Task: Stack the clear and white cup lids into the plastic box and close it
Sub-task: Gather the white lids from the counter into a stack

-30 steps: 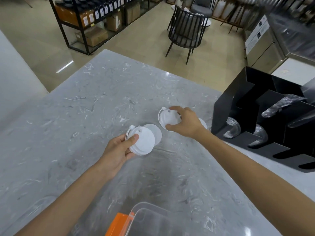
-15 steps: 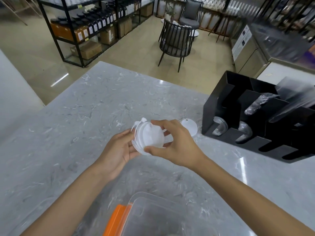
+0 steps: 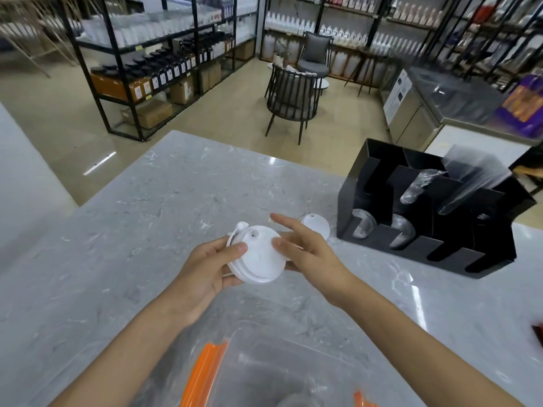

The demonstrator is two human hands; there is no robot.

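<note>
Two bare hands meet over a grey marble counter [image 3: 164,207], sharing one small stack of white lids [image 3: 258,257] (the edges show several lids nested together, though how many cannot be counted). The left hand [image 3: 202,274] grips the stack from its left side, thumb pressed on the top face and fingers curled underneath. The right hand [image 3: 308,254] is spread, fingers loosely extended; its thumb touches the stack's right rim and its forefinger points away across the counter. One more white lid [image 3: 316,227] lies flat on the counter just beyond the right hand. Nearer the person than both hands stands one clear plastic box [image 3: 264,368], open, with orange clips on its left and right edges; something clear lies in its bottom, too blurred to tell. Right of the right hand sits one black organizer [image 3: 458,259] holding clear lids [image 3: 363,227] in two of its front slots.

Half a second earlier the right hand was curled over the stack, pinching it from above; now it has opened and slid to the side, leaving the top lid's face uncovered, while the stack stays in the left hand.
</note>
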